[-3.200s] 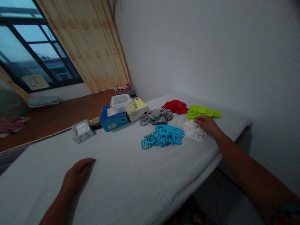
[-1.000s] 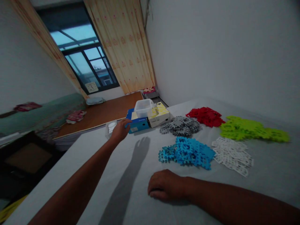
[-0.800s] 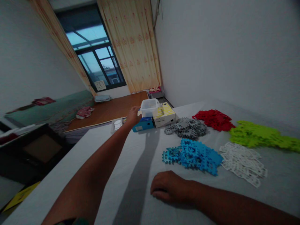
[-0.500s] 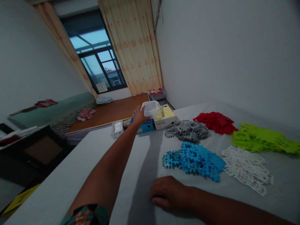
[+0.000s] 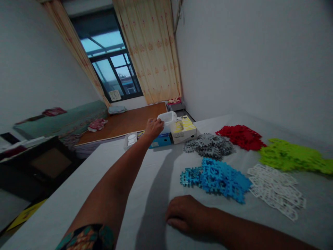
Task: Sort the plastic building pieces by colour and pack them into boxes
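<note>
My left hand [image 5: 153,127] is stretched far forward and grips the near edge of a clear plastic container [image 5: 168,119], which is tilted and lifted a little over a blue box [image 5: 161,140]. My right hand [image 5: 185,215] rests palm down on the white sheet [image 5: 135,180], fingers curled loosely, holding nothing. Just beyond it lies a heap of blue interlocking pieces [image 5: 217,175]. Further heaps lie around it: grey [image 5: 209,145], red [image 5: 240,136], lime green [image 5: 290,158] and white [image 5: 277,189].
A yellow-and-white carton [image 5: 183,129] stands beside the blue box. A small clear box with a white round thing [image 5: 131,139] sits to the left. Behind are a wooden platform [image 5: 125,121], curtains and a window. A dark low table [image 5: 39,166] stands at left.
My left hand reached out to the clear container, closed on its edge and raised it off the blue box. My right hand left the white heap and stayed resting on the sheet.
</note>
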`<state>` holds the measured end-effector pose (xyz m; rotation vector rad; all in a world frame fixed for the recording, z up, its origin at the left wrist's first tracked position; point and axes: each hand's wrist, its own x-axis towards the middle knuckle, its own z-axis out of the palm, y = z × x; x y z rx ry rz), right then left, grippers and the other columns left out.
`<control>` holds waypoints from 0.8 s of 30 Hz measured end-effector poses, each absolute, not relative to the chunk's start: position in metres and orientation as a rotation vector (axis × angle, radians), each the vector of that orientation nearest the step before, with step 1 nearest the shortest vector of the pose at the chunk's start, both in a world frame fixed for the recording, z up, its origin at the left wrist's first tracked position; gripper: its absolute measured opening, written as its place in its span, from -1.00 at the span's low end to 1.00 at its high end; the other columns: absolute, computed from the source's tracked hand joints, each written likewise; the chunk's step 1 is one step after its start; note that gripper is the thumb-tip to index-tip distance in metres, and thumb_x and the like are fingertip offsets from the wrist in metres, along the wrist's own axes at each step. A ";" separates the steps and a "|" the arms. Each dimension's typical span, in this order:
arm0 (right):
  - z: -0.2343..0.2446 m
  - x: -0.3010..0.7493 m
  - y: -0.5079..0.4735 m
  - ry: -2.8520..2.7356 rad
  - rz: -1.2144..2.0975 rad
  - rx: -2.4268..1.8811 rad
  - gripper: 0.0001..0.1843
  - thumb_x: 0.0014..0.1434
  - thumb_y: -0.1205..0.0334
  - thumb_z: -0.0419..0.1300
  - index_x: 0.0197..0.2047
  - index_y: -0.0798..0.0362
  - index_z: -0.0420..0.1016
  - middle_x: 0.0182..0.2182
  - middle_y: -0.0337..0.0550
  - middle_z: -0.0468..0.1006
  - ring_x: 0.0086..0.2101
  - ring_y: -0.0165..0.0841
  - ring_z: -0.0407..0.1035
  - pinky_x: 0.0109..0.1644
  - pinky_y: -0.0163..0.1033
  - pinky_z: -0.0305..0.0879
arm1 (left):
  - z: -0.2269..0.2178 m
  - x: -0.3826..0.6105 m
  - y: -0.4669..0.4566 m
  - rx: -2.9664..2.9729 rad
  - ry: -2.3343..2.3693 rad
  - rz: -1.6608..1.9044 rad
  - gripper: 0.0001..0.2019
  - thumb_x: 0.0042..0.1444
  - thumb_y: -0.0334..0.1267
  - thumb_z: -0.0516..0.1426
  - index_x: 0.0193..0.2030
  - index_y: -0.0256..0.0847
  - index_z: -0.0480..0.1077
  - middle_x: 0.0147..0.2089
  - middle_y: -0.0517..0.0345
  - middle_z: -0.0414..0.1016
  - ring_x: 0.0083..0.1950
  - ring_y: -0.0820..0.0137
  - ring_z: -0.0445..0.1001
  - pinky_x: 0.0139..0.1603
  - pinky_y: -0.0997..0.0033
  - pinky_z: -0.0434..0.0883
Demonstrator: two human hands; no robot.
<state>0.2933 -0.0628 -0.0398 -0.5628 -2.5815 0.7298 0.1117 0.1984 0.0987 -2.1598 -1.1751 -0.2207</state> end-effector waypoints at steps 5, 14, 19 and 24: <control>-0.037 0.295 -0.063 -2.541 0.778 -0.536 -0.77 0.30 0.20 0.09 -0.12 0.03 0.56 -0.22 -0.13 0.61 -0.20 -0.34 0.44 -0.09 -0.30 0.28 | 0.111 0.093 0.171 -2.113 -1.064 -0.256 -0.71 0.27 -0.41 -0.04 -0.07 -0.24 0.49 -0.19 -0.13 0.47 -0.07 0.15 0.41 0.03 0.03 0.18; -0.042 0.293 -0.059 -2.393 0.912 -0.579 -0.81 0.24 0.25 0.13 -0.16 0.06 0.57 -0.24 -0.10 0.59 -0.20 -0.33 0.44 -0.08 -0.27 0.29 | 0.129 0.068 0.109 -2.127 -1.007 -0.280 -0.70 0.31 -0.36 -0.06 0.02 -0.20 0.44 -0.12 -0.06 0.47 -0.06 0.21 0.40 0.15 0.01 0.16; -0.037 0.293 -0.049 -1.961 1.119 -1.015 -0.72 0.24 0.20 0.10 -0.05 0.09 0.51 -0.33 -0.13 0.55 -0.38 -0.37 0.38 -0.27 -0.26 0.31 | 0.118 0.064 0.102 -2.078 -1.044 -0.209 -0.70 0.31 -0.38 -0.08 0.02 -0.24 0.43 -0.12 -0.09 0.47 -0.07 0.19 0.41 0.01 0.09 0.21; -0.007 0.295 -0.032 -1.588 1.254 -1.049 -0.61 0.20 0.00 0.11 0.01 0.01 0.46 -0.09 -0.03 0.54 -0.22 -0.29 0.43 -0.26 -0.22 0.37 | 0.101 0.058 0.101 -2.128 -1.068 -0.237 -0.73 0.27 -0.33 0.02 0.04 -0.21 0.45 -0.11 -0.06 0.50 -0.07 0.18 0.41 -0.02 0.12 0.23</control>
